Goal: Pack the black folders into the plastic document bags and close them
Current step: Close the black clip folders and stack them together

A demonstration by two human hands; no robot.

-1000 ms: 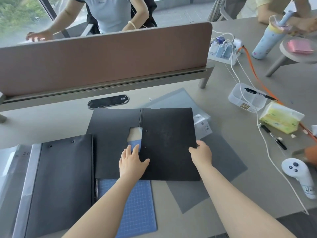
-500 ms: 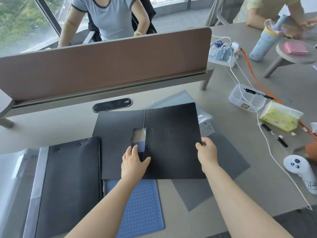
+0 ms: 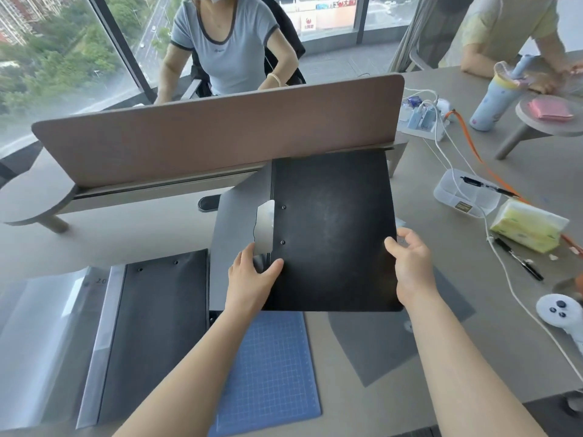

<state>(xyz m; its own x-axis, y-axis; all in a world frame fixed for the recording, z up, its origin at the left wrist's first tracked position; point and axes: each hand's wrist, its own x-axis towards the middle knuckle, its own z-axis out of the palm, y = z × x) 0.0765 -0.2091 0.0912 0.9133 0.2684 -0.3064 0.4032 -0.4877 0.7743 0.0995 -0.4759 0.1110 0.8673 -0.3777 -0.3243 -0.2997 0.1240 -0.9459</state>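
A black folder (image 3: 334,228) is lifted off the desk, its right cover facing me and its left cover (image 3: 236,234) swung away and looking grey. My left hand (image 3: 252,279) grips it at the spine near the notch. My right hand (image 3: 410,266) holds its right edge. A second black folder (image 3: 157,326) lies flat at the left inside a clear plastic document bag (image 3: 41,342). A grey translucent document bag (image 3: 378,345) lies on the desk under my right arm.
A blue cutting mat (image 3: 271,367) lies in front of me. A brown divider panel (image 3: 205,134) crosses the desk behind. To the right are a clear box (image 3: 463,197), a tissue pack (image 3: 530,228), pens, cables, a white controller (image 3: 558,313) and a bottle (image 3: 492,102). Two people sit beyond.
The open folder has risen off the desk, and its left cover has folded back. Both hands keep their grip and have moved up with it.
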